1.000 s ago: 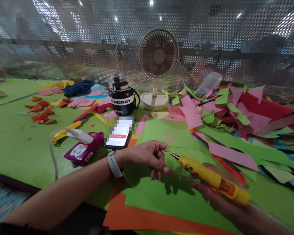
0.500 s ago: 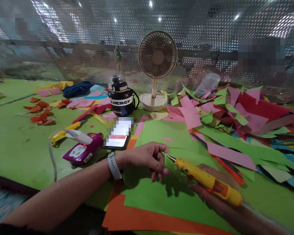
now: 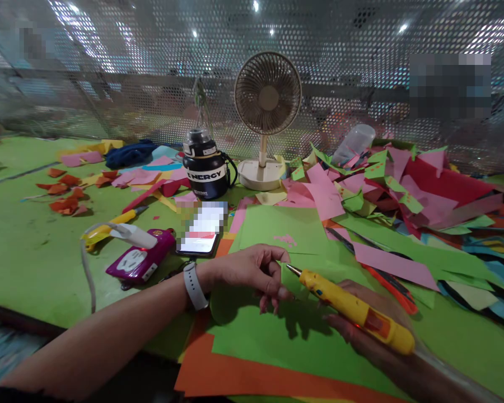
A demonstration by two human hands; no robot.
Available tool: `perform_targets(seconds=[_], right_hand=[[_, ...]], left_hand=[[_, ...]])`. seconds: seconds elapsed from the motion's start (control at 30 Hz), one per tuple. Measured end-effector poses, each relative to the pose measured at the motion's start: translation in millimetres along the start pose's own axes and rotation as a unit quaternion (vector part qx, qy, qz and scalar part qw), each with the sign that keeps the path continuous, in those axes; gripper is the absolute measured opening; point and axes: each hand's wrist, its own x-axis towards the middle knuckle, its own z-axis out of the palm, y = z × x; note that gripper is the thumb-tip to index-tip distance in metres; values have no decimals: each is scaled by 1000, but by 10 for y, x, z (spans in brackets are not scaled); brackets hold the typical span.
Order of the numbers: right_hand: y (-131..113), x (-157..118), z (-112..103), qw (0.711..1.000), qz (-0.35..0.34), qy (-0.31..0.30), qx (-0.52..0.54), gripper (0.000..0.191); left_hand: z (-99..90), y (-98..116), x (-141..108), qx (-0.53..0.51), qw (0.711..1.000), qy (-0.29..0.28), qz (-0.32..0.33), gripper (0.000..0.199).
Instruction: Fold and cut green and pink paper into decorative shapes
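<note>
My left hand (image 3: 260, 274), with a pale watch strap (image 3: 194, 285) on its wrist, is closed in a pinch over the green sheets. A small piece of green paper (image 3: 289, 277) shows at its fingertips, hard to tell apart from the green beneath. My right hand (image 3: 361, 319) is wrapped round a yellow hot glue pen (image 3: 357, 308) with a cord. The metal nozzle points left, close to the left fingertips and the green piece; whether they touch I cannot tell. Below both hands lie large green sheets (image 3: 252, 347) on orange paper (image 3: 218, 372). Pink scraps (image 3: 286, 240) lie just beyond.
A fan (image 3: 267, 101) and a black bottle (image 3: 206, 176) stand at the back. On the left lie a phone (image 3: 201, 229), a purple power strip (image 3: 140, 260) and orange paper pieces (image 3: 69, 201). Scissors (image 3: 390, 288) and heaped paper scraps (image 3: 437, 190) fill the right.
The view has shifted very slightly. Both hands and the glue pen stay in nearly the same position.
</note>
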Motion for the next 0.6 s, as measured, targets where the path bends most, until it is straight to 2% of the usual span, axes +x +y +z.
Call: perform_targets(seconds=[0.1, 0.3, 0.43, 0.6], right_hand=[[50, 1, 31, 999, -17, -23, 16, 12], [182, 11, 154, 997, -64, 51, -10, 19], [232, 22, 221, 995, -72, 69, -19, 26], [303, 21, 259, 993, -88, 74, -35, 24]], left_hand=[[9, 6, 1, 1, 1000, -4, 0, 35], [24, 16, 3, 2, 1000, -1, 1, 36], [23, 16, 4, 6, 1000, 0, -1, 37], [31, 15, 0, 12, 1000, 3, -7, 37]])
